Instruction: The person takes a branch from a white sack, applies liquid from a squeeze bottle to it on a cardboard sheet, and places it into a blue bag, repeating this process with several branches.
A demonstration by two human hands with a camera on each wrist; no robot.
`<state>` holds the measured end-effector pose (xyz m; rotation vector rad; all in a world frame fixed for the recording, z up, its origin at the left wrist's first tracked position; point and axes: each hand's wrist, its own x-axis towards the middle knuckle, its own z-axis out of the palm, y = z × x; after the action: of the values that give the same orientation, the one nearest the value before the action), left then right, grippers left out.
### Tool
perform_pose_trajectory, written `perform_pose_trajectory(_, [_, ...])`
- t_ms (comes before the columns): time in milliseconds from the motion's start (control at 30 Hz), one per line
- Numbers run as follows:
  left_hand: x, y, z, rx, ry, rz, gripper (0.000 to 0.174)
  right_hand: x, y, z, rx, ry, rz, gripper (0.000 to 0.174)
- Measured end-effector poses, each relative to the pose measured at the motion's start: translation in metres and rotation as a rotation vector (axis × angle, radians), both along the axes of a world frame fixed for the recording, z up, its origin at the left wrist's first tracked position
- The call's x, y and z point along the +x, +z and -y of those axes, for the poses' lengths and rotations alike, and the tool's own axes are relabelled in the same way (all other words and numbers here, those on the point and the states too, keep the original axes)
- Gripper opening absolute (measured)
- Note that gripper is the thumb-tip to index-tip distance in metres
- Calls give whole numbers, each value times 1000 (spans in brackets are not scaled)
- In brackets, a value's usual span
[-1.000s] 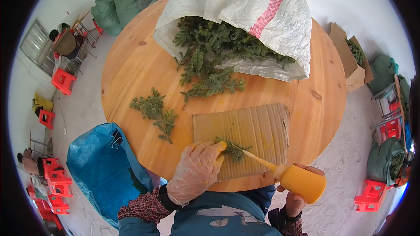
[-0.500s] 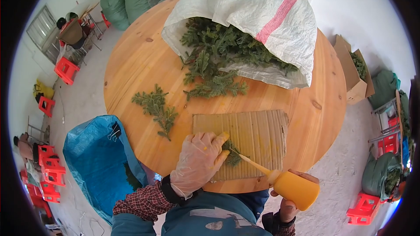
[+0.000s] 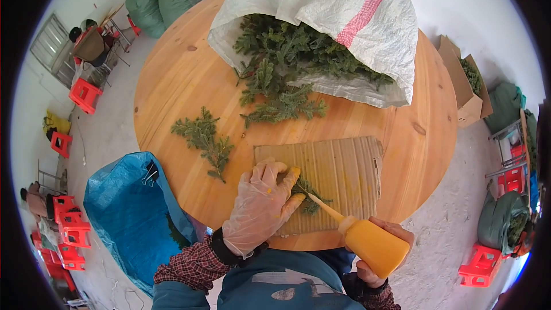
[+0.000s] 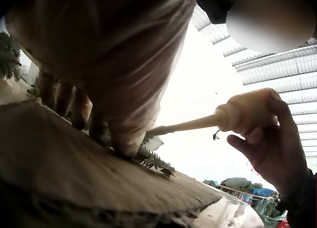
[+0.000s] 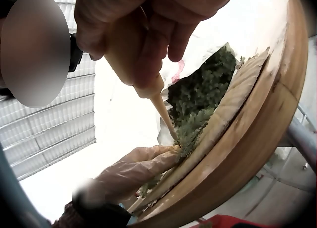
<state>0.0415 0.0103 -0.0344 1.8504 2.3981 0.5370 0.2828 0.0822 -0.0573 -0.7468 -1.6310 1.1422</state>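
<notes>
A small green fir sprig [image 3: 311,200] lies on a ribbed piece of cardboard [image 3: 350,166] near the table's front edge. My left hand [image 3: 256,206], in a clear plastic glove with yellow-stained fingertips, pinches the sprig at its left end. The right hand [image 3: 389,247] is bare and grips a yellow squeeze bottle [image 3: 374,245], tilted with its long nozzle [image 3: 326,208] pointing down and left. In the right wrist view the nozzle tip is right at the sprig [image 5: 190,134], beside the gloved fingertips [image 5: 171,151].
A white woven sack [image 3: 367,34] spills fir branches [image 3: 287,43] at the table's back. Another fir branch [image 3: 204,140] lies left on the round wooden table [image 3: 166,97]. A blue bag [image 3: 123,212] hangs open at the left edge. Red stools [image 3: 86,96] stand on the floor.
The bottle has shifted left and tilted more steeply, its nozzle tip moving leftward along the sprig toward the left fingers. The left thumb and forefinger have spread a little.
</notes>
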Motion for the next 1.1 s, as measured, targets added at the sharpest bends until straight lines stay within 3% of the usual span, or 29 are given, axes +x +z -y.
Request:
perform_pose_trajectory(200, [1, 0, 1, 9, 8, 10, 47, -3, 7, 2, -11, 33, 47, 89])
perform_pose_trajectory(333, [1, -1, 1, 11, 7, 7, 48, 2, 6, 0, 171, 131, 29, 80])
perform_pose_trajectory(867, [2, -3, 0, 45, 2, 1, 48, 26, 6, 6, 139, 48, -15, 81])
perform_pose_trajectory(967, [2, -2, 1, 47, -4, -1, 48, 32, 6, 10, 17, -57, 52, 92])
perform_pose_trajectory(1100, [2, -2, 0, 50, -3, -2, 48, 31, 9, 13, -45, -111, 17, 92])
